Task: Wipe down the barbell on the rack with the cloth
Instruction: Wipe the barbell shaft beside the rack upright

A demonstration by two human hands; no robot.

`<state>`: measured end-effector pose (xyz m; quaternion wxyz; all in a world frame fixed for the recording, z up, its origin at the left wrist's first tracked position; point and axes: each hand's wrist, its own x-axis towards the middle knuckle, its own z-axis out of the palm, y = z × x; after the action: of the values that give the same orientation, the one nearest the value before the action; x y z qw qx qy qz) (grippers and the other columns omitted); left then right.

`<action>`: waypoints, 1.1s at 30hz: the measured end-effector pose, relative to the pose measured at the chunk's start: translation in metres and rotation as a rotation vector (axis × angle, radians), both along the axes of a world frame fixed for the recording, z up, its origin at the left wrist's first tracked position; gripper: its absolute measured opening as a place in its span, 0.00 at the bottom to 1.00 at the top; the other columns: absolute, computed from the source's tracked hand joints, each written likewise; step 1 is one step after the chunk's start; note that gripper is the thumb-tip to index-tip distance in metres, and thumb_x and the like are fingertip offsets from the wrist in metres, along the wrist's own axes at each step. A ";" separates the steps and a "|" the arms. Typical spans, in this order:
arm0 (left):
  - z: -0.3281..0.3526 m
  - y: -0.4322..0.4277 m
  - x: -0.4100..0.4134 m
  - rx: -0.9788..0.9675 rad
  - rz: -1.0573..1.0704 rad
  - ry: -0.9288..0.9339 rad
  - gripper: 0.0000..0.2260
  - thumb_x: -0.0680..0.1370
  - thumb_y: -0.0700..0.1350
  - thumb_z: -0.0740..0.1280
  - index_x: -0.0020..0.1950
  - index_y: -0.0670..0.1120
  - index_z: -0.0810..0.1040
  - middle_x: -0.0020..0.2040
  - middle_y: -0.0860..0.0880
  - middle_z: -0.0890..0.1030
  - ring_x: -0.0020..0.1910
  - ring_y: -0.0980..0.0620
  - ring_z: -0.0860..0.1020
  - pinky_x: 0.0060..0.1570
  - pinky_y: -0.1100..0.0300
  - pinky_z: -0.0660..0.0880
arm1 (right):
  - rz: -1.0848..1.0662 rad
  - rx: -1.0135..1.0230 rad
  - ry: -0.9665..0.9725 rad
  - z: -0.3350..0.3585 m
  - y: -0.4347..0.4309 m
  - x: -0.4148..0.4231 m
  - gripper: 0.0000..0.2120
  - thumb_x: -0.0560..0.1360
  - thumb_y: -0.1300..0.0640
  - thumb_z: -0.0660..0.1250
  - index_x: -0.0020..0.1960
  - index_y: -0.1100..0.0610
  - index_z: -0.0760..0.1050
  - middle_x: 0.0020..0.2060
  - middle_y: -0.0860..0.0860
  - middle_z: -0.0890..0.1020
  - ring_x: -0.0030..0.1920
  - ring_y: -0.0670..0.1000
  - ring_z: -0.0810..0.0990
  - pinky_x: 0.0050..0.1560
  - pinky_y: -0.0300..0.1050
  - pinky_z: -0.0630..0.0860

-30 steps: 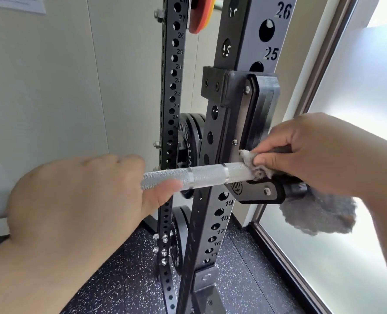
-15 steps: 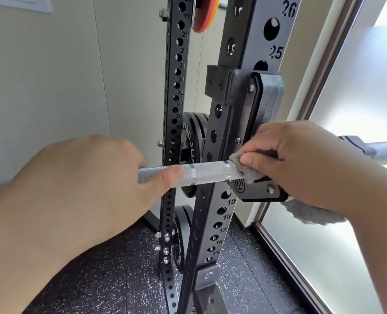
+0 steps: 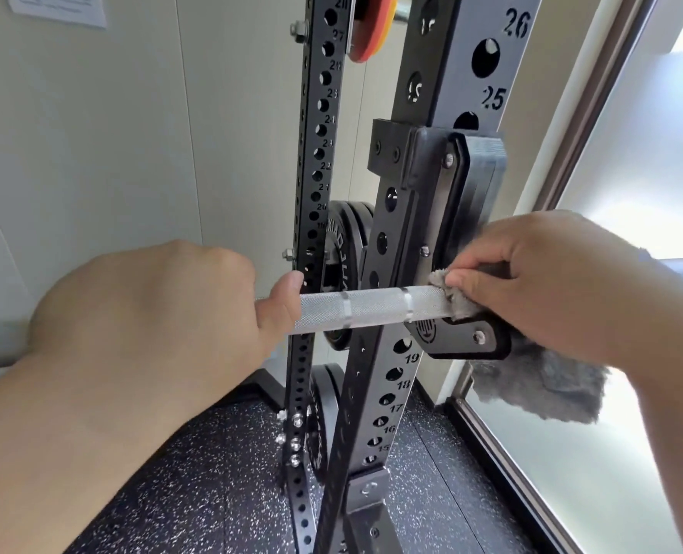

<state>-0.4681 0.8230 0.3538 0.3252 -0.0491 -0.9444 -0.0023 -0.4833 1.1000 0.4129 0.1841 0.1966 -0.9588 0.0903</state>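
Left hand (image 3: pixel 148 313) is wrapped on the barbell (image 3: pixel 372 309) shaft, thumb up over the knurl, likely steadying the bar so it won't roll under the wipe. The bar lies level across the rack (image 3: pixel 451 94) upright, seated in the black J-hook (image 3: pixel 451 217), with weight plates (image 3: pixel 338 249) behind. Right hand (image 3: pixel 571 281) pinches the grey cloth (image 3: pixel 547 385) onto the bar right at the hook, loose tail hanging below; probably working the stretch beside the hook. Hands are apart, bare knurl between them. Versus half a second ago: cloth wad at about the same spot by the hook, more tail in view, left thumb tip higher on the bar.
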 end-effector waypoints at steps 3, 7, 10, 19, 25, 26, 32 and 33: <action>-0.001 0.004 0.011 0.045 0.015 0.062 0.27 0.77 0.65 0.51 0.27 0.47 0.62 0.19 0.48 0.61 0.19 0.50 0.63 0.28 0.57 0.68 | 0.069 0.006 -0.020 -0.007 -0.010 0.005 0.13 0.74 0.39 0.61 0.46 0.39 0.84 0.39 0.35 0.82 0.42 0.36 0.78 0.43 0.36 0.73; -0.004 0.004 0.018 0.058 0.030 0.126 0.24 0.78 0.63 0.51 0.30 0.47 0.59 0.21 0.49 0.61 0.19 0.50 0.63 0.29 0.53 0.71 | -0.008 -0.050 -0.007 0.002 0.003 0.002 0.10 0.75 0.38 0.65 0.42 0.39 0.83 0.36 0.33 0.81 0.39 0.35 0.77 0.39 0.31 0.67; -0.005 0.005 0.018 0.051 0.044 0.110 0.24 0.79 0.63 0.51 0.30 0.47 0.60 0.22 0.49 0.63 0.20 0.48 0.65 0.29 0.52 0.72 | 0.090 0.067 0.053 -0.006 -0.017 0.005 0.18 0.75 0.39 0.58 0.46 0.44 0.85 0.39 0.40 0.80 0.41 0.39 0.77 0.41 0.32 0.68; 0.005 -0.009 0.017 0.018 0.100 -0.005 0.34 0.76 0.73 0.48 0.23 0.48 0.68 0.18 0.52 0.65 0.20 0.50 0.67 0.26 0.60 0.70 | 0.112 0.019 0.031 -0.009 -0.026 0.011 0.18 0.75 0.39 0.57 0.45 0.42 0.86 0.35 0.40 0.79 0.43 0.38 0.76 0.38 0.29 0.66; 0.010 -0.038 0.008 0.051 0.080 -0.193 0.38 0.73 0.76 0.36 0.27 0.56 0.76 0.15 0.50 0.66 0.20 0.51 0.71 0.29 0.61 0.68 | 0.047 -0.096 0.002 -0.001 -0.017 0.016 0.13 0.77 0.42 0.63 0.45 0.42 0.86 0.35 0.39 0.84 0.37 0.39 0.80 0.32 0.29 0.72; 0.010 -0.037 0.007 0.043 0.072 -0.199 0.39 0.74 0.74 0.38 0.25 0.50 0.73 0.15 0.50 0.65 0.20 0.51 0.72 0.28 0.61 0.66 | 0.076 -0.073 -0.003 -0.001 -0.024 0.018 0.13 0.78 0.44 0.63 0.45 0.43 0.86 0.35 0.41 0.83 0.39 0.38 0.80 0.35 0.27 0.72; 0.013 -0.031 0.014 0.056 0.056 -0.189 0.34 0.72 0.71 0.41 0.24 0.46 0.66 0.17 0.50 0.64 0.22 0.48 0.71 0.29 0.60 0.66 | 0.078 -0.020 0.055 -0.007 -0.035 0.019 0.16 0.79 0.41 0.60 0.49 0.43 0.86 0.37 0.41 0.82 0.42 0.39 0.78 0.38 0.26 0.68; 0.013 -0.030 0.016 0.053 0.064 -0.184 0.34 0.72 0.71 0.41 0.25 0.45 0.66 0.17 0.50 0.64 0.22 0.49 0.71 0.29 0.60 0.65 | 0.040 -0.027 0.081 -0.007 -0.029 0.018 0.17 0.79 0.40 0.59 0.48 0.43 0.85 0.37 0.40 0.82 0.40 0.39 0.78 0.35 0.26 0.66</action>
<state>-0.4521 0.7930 0.3668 0.2380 -0.0099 -0.9710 -0.0214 -0.4655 1.0713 0.4061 0.2235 0.2167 -0.9452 0.0988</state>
